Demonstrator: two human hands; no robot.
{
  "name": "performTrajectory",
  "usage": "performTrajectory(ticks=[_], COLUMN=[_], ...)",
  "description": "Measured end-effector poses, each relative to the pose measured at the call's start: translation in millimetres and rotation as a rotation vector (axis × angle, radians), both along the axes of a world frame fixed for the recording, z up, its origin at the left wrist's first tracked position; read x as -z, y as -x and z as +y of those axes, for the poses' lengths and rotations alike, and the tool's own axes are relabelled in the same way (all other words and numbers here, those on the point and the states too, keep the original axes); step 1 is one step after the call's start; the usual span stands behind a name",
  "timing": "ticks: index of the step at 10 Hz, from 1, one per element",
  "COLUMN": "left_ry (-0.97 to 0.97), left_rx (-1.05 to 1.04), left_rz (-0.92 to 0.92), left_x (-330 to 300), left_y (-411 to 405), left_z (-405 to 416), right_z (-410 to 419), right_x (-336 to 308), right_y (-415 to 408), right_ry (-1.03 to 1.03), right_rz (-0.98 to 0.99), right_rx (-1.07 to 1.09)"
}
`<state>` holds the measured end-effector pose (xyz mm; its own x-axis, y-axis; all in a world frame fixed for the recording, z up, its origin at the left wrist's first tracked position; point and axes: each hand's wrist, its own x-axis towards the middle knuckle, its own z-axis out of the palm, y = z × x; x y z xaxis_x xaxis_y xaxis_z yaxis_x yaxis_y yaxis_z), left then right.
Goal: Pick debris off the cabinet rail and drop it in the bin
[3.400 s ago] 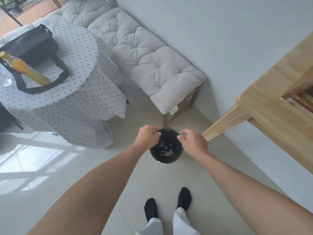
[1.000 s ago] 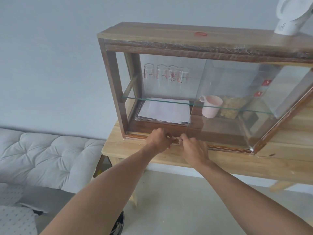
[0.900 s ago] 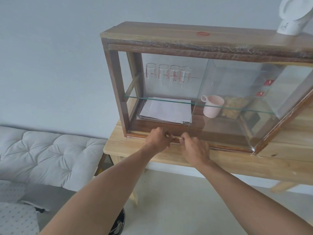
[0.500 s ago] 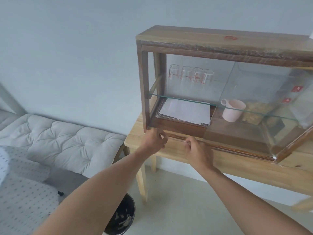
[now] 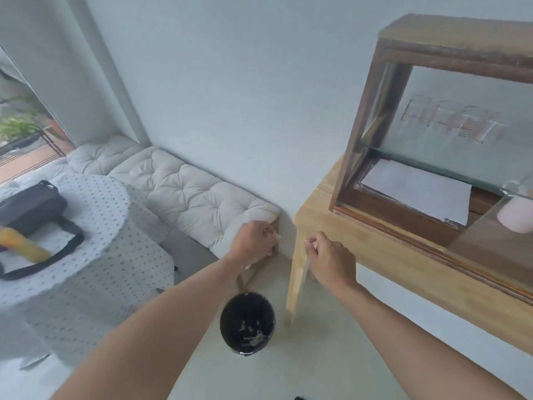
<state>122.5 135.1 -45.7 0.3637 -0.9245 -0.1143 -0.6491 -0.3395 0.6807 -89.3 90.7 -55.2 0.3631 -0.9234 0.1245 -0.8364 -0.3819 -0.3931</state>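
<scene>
Above the bin (image 5: 247, 323), which stands on the floor by the near leg of the wooden table (image 5: 372, 255), I hold both hands out in the air, a little apart. My left hand (image 5: 253, 239) is closed, thumb and forefinger pressed together on a small pale scrap of debris (image 5: 277, 234) that sticks out at the fingertips. My right hand (image 5: 328, 261) makes the same grip, pinching another pale bit at its tip; the blur is too strong to say what either bit is. Neither hand touches the table or the cabinet (image 5: 450, 134).

The bin is black and round, with light scraps already lying at its bottom. It sits below and between my two hands, nearer to me than they are.

The cabinet stands on the table to the right, dark-framed with glass; its rail (image 5: 432, 246) runs along the bottom front edge, well right of my hands. Inside lie white papers (image 5: 418, 194) and a pale cup (image 5: 516, 216). To the left is a cushioned bench (image 5: 199, 197), and further left a round table with a dotted cloth (image 5: 95, 215) and a black bag (image 5: 31, 206).
</scene>
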Motion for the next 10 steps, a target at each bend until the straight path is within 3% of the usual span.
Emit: performTrajectory(ticks=[5,10], left_ry=[-0.341,-0.412], left_rx=[-0.307,-0.374], left_rz=[0.05,0.065], left_x=[110.8,129.8], left_y=[-80.1,-79.6], left_z=[87.0,84.1], right_z=[28.1,5.2], right_x=[121.6,141.7], right_y=[-103.7,-128.0], right_ry=[-0.292,-0.361], right_rz=[0.101,0.189], right_rx=[-0.328,-0.378])
